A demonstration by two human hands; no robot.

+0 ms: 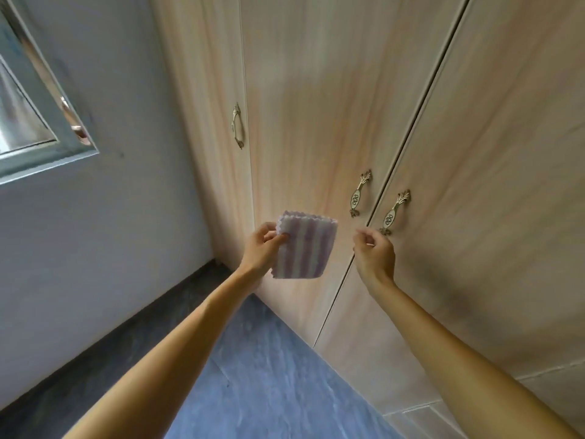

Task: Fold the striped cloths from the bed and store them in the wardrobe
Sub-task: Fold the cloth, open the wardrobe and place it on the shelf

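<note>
Your two bare forearms reach out over the blue floor (269, 375) toward the closed wardrobe (316, 122), whose shut doors stand between you and the inside. Beside it are a pale wall (126, 217) and a window frame (47, 147). Your left hand (261, 248) pinches a folded striped cloth (302, 248) by its edge. Your right hand (375, 251), fingers loosely curled and empty, hovers just below the handle (394, 212).

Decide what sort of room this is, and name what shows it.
Probably a bedroom: a tall wooden wardrobe with ornate handles, a window in the side wall, and a folded cloth in the left hand.
</note>
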